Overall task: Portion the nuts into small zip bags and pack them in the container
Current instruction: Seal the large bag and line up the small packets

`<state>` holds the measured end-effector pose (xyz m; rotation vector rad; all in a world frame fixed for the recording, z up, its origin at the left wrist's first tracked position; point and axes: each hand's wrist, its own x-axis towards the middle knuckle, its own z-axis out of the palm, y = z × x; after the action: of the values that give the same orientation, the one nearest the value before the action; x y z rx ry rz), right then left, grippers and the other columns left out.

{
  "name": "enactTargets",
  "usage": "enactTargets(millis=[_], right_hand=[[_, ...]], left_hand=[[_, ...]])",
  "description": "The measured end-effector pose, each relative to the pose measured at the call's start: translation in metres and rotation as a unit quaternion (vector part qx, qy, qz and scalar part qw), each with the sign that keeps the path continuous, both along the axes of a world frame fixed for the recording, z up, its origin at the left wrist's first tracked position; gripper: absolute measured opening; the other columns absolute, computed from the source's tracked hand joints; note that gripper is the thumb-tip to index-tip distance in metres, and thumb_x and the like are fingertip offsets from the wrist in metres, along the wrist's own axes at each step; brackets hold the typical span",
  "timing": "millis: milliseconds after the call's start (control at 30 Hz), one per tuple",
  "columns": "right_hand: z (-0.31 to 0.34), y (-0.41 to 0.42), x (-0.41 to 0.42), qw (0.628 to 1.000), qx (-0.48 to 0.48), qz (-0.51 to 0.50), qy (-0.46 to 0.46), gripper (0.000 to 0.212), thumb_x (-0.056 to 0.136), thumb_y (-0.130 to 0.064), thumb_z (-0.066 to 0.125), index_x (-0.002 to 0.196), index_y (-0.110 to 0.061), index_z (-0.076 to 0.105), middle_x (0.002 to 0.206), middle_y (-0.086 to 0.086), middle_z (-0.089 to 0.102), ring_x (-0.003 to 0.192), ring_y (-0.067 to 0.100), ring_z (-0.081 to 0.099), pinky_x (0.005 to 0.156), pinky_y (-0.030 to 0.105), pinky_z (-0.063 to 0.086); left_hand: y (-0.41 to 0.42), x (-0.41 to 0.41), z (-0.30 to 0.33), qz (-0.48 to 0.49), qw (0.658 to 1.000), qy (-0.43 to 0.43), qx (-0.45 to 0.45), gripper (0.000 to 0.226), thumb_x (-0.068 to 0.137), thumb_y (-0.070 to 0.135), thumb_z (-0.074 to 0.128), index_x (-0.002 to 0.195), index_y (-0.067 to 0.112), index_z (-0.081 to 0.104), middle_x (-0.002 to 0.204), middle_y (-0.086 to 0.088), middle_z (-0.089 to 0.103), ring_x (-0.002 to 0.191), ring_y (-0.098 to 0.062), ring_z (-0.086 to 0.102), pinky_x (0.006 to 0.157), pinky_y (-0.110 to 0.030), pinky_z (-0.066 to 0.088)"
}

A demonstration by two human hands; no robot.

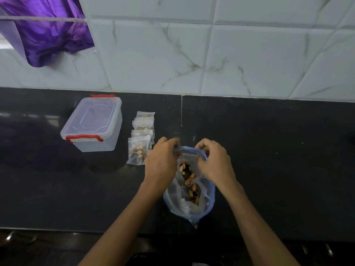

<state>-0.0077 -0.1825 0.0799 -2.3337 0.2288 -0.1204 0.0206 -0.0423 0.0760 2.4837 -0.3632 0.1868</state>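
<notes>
A large clear zip bag with a blue rim (189, 204) rests on the dark counter, holding mixed nuts (189, 179) and what look like small clear bags. My left hand (161, 160) pinches the left side of its mouth. My right hand (215, 162) pinches the right side. Left of my hands lies a row of several small zip bags filled with nuts (141, 137). Further left stands a clear plastic container (94, 123) with red clips, its lid on.
The black stone counter (269, 160) runs along a white marbled tile wall (211, 54). A purple cloth (48, 31) hangs at the top left. The counter's front edge lies just below the large bag.
</notes>
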Motion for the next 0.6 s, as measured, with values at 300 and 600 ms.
enactTargets(millis=[300, 600], right_hand=[[0.007, 0.003, -0.004, 0.998, -0.059, 0.013, 0.013, 0.015, 0.089, -0.028, 0.059, 0.102, -0.028, 0.05, 0.105, -0.004, 0.049, 0.084, 0.009, 0.054, 0.073, 0.031, 0.053], [0.021, -0.005, -0.023, 0.98, 0.14, -0.02, 0.137, 0.099, 0.08, -0.021, 0.073, 0.146, -0.027, -0.001, 0.142, 0.008, 0.023, 0.097, 0.006, 0.04, 0.08, 0.024, 0.038]], left_hand=[[-0.016, -0.007, 0.005, 0.007, 0.995, -0.056, 0.081, 0.011, 0.094, 0.027, 0.052, 0.102, 0.019, 0.053, 0.089, 0.007, 0.04, 0.073, -0.015, 0.053, 0.06, -0.028, 0.045], [-0.004, -0.036, 0.008, 0.073, 0.994, 0.022, -0.076, 0.071, 0.084, 0.037, 0.065, 0.141, 0.016, 0.029, 0.129, -0.003, 0.041, 0.111, -0.013, 0.045, 0.081, -0.023, 0.038]])
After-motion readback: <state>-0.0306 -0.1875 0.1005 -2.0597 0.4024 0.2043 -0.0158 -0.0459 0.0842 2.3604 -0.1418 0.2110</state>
